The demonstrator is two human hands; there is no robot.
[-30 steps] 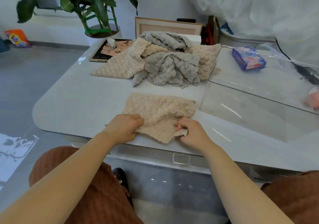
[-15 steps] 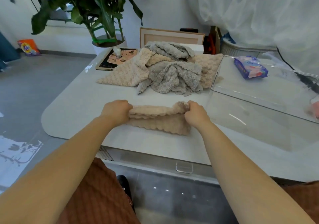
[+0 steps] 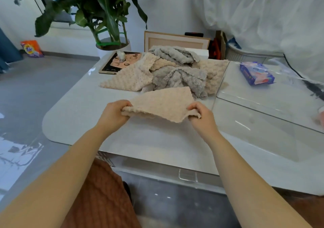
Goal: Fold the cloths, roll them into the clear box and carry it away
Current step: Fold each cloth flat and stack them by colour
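On the white table (image 3: 84, 115), both hands' fingers pinch a beige cloth (image 3: 163, 105): left hand (image 3: 114, 115), right hand (image 3: 201, 117); beyond them a cloth pile (image 3: 175, 73), beside the right fingers the clear box (image 3: 263, 115).

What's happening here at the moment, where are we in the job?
A person holds a beige cloth in the air just above the white table, the left hand gripping its left edge and the right hand pinching its right edge. It looks doubled over. The pile of beige and grey cloths behind is unfolded. The clear box stands to the right, with no rolled cloth showing in it.
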